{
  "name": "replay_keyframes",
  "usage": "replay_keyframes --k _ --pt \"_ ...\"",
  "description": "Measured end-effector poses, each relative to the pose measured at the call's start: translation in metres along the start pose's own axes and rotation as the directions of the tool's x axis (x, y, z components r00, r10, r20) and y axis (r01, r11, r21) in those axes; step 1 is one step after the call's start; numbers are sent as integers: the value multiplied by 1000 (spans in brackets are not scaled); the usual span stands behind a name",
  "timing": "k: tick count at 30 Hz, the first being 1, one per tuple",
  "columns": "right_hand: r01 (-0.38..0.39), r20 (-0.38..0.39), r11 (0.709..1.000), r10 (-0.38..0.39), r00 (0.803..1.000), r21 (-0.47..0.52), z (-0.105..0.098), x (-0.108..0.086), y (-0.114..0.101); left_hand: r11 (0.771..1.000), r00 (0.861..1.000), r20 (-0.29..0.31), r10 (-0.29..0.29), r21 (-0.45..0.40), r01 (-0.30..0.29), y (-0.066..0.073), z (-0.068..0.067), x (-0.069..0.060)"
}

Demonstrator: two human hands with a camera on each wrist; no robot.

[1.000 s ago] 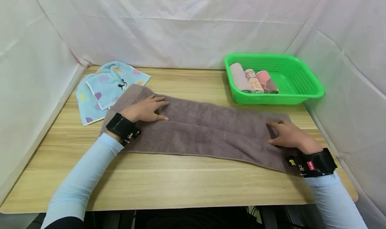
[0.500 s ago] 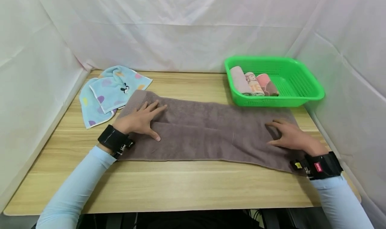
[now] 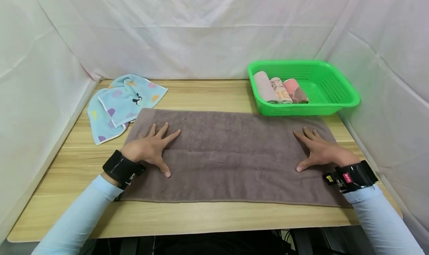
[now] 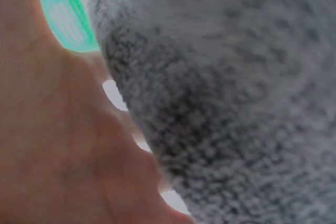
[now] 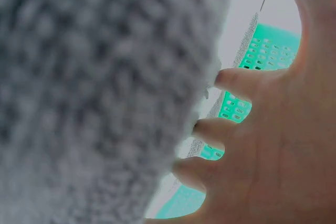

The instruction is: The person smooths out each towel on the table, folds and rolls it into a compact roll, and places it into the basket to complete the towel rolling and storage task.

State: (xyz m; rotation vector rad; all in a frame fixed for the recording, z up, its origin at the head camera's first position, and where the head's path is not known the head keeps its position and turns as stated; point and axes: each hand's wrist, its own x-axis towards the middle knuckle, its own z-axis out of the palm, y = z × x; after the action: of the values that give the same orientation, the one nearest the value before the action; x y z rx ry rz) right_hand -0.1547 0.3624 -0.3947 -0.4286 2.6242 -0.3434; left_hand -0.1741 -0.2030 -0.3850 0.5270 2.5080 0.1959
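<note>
A grey-brown towel (image 3: pixel 228 161) lies spread across the middle of the table, its near edge close to the table's front. On its left end rests my left hand (image 3: pixel 149 148), fingers spread and thumb out. My right hand (image 3: pixel 318 150) lies on the towel's right end with its fingers extended. Both wrist views are filled largely by the towel's pile, with the left palm (image 4: pixel 68 129) and the right palm (image 5: pixel 278 145) seen close up beside it.
A light blue towel (image 3: pixel 124 102) with coloured dots lies loosely folded at the back left. At the back right stands a green basket (image 3: pixel 331 107) holding a pale rolled towel (image 3: pixel 266 87), a patterned one (image 3: pixel 280 91) and a pink-brown one (image 3: pixel 295 91). White cloth walls enclose the table (image 3: pixel 201 219).
The grey-brown towel has widened towards the table's front and its surface has flattened. My left hand has slid down and left, spreading its fingers. The right hand's fingers have spread, staying nearly in place.
</note>
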Motion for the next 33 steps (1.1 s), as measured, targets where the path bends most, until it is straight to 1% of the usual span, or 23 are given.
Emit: replay_keyframes --k 4,6,8,11,13,15,17,19,20,21,22,24,26,27,28,30,32,33 --pt "16 2 1000 -16 1000 -2 -2 1 -1 1000 1000 4 4 3 -4 -1 6 -7" --pt "45 -37 999 -45 998 4 -4 1 1 1000 1000 7 5 3 -5 0 8 -10" --pt "67 -93 998 -67 993 2 -8 2 5 1000 1000 0 -6 -3 6 2 9 -13" --pt "61 -180 998 -64 982 -21 -14 3 14 999 999 -36 -36 -17 36 6 7 -14" --pt "34 -201 998 -42 979 -44 -18 4 22 999 997 -68 -42 -11 42 8 4 -15" --pt "18 -217 999 -26 976 -38 -22 8 30 1000 994 -107 -27 8 28 9 1 -14" --pt "15 -263 999 -23 964 -31 -26 13 38 999 988 -156 13 35 -7 6 -2 -12" --pt "20 -334 999 -31 942 -37 -30 21 45 999 982 -188 29 48 -20 1 -9 -9" --pt "11 -371 999 -26 928 -41 -32 25 48 995 969 -239 61 87 -41 -8 -9 -3" --pt "-6 -402 999 -17 915 -54 -34 28 51 996 964 -259 61 85 -40 -12 -14 1" --pt "-25 -426 997 -10 904 -75 -36 32 54 997 962 -266 58 69 -41 -16 -20 4" --pt "-59 -440 994 11 898 -95 -37 37 59 999 960 -276 41 43 -31 -25 -32 15" --pt "-81 -420 993 37 907 -88 -38 40 63 998 951 -306 52 55 -37 -36 -43 26" --pt "-76 -403 994 38 914 -78 -39 41 64 999 958 -284 37 24 -31 -35 -51 29" --pt "-67 -383 996 37 923 -63 -39 43 65 998 956 -289 51 38 -41 -40 -54 34" --pt "-37 -337 999 23 941 -37 -42 44 65 994 948 -307 87 89 -63 -48 -58 44" --pt "-14 -282 1000 7 959 -24 -46 45 64 991 946 -305 109 113 -78 -54 -61 50" --pt "-8 -256 999 -1 967 -34 -48 45 63 990 946 -304 112 119 -79 -56 -62 53"
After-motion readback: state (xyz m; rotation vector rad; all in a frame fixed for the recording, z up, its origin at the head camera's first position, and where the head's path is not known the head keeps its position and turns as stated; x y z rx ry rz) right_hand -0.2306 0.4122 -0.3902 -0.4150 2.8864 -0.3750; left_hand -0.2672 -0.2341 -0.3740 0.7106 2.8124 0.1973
